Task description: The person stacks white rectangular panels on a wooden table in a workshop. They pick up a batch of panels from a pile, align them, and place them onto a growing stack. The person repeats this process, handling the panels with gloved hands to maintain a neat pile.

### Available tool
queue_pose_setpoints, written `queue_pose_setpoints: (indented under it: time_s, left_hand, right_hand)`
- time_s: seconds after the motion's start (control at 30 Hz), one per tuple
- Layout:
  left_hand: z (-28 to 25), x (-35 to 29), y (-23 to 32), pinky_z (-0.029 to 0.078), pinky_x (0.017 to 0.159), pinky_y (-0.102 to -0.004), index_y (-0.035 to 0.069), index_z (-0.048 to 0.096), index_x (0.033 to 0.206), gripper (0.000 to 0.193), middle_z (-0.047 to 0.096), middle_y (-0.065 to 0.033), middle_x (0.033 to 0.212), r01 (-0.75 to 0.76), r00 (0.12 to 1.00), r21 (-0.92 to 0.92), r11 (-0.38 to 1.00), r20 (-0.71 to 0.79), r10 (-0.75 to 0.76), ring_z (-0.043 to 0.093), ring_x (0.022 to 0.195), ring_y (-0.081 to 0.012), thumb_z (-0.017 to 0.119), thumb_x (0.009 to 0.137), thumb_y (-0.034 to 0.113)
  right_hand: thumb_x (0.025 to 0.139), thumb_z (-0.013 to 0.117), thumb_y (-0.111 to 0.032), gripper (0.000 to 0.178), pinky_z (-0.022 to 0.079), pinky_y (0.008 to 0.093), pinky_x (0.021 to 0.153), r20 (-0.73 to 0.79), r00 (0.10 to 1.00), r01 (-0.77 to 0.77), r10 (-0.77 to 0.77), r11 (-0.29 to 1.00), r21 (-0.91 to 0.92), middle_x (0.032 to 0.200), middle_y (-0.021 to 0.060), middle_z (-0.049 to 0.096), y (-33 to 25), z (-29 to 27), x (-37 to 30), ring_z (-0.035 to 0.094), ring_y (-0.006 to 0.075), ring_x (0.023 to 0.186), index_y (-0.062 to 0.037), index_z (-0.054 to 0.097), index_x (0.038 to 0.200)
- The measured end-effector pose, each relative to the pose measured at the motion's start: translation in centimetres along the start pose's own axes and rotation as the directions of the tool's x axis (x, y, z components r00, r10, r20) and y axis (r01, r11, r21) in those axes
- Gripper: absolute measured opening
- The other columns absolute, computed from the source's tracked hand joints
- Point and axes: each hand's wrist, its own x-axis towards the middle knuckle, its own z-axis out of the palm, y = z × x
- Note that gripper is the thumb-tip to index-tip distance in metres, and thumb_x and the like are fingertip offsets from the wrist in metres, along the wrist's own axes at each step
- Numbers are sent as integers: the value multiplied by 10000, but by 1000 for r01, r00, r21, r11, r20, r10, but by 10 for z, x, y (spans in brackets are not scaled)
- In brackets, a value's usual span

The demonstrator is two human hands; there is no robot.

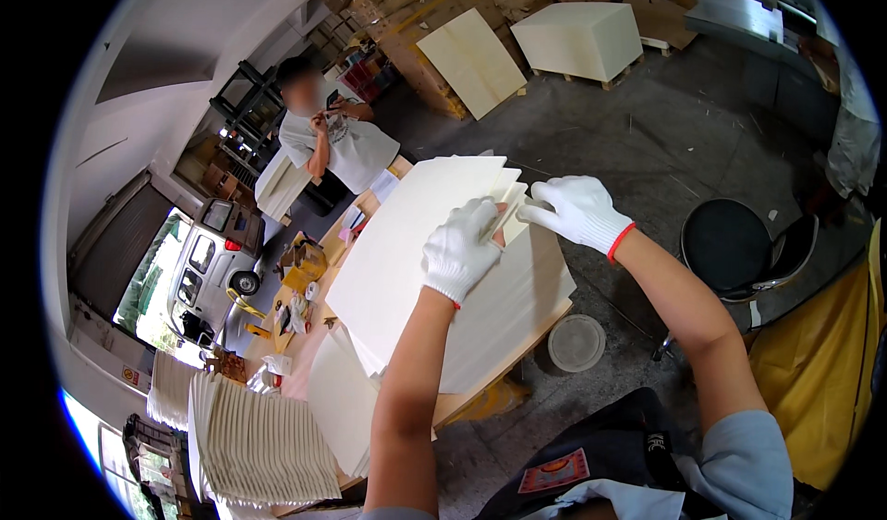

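Both my hands wear white knit gloves and meet at the right end of a stack of large white sheets (393, 252). My left hand (462, 247) rests on top, with bare fingertips showing past the glove and its fingers bent round the edges of the upper sheets. Just right of it, my right hand (577, 211) pinches at the protruding sheet corners between thumb and fingers. The upper sheets are fanned unevenly, and their corners stick out in steps. What lies between the fingers is partly hidden.
The stack lies on a wooden table (451, 417). Folded white bundles (263, 437) fill its near left end. A person (342, 146) stands across the table with a phone. At right are a black round stool (727, 243) and a round lidded bucket (577, 343).
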Motion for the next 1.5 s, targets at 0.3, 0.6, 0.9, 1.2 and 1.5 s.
queue_pose_setpoints:
  time_s: [0.3,0.6,0.9,1.2,1.5]
  left_hand:
    - [13,26,-14,569,905,-431,194,726,1235,334,724,-104,1176,132,990,-32,991,46,-130,702,1057,-333,701,904,227]
    - [4,1,-6,567,787,-325,95,744,1272,365,769,-106,1129,256,966,-377,890,133,-222,709,891,-165,744,911,153]
    - [8,1,-7,547,807,-310,109,741,1275,323,769,-112,1064,222,974,-442,869,54,-221,690,877,-154,677,959,100]
    - [-1,2,1,543,787,-372,178,731,1277,323,729,-124,967,278,953,-271,922,196,-230,683,806,-262,709,955,175]
    - [5,1,-4,552,803,-362,159,728,1284,326,743,-147,1063,194,981,-354,915,74,-179,711,859,-247,702,959,160]
  right_hand:
    - [1050,501,-545,489,512,489,790,40,995,-99,91,940,326,946,160,721,-16,-5,21,682,384,924,-86,669,1022]
    - [1079,418,-544,527,473,485,845,125,938,-336,323,757,560,972,206,687,-25,7,13,645,427,970,-67,642,1092]
    - [1082,423,-555,534,476,489,839,131,934,-348,333,762,547,986,208,690,-27,6,12,645,436,980,-61,627,1088]
    - [1087,429,-547,516,487,495,847,43,942,-306,333,797,520,1050,206,702,-23,16,11,649,436,1005,-72,629,1112]
    - [1081,457,-545,506,475,469,778,13,942,-287,336,784,550,876,180,641,-25,18,10,627,390,847,-63,597,1025]
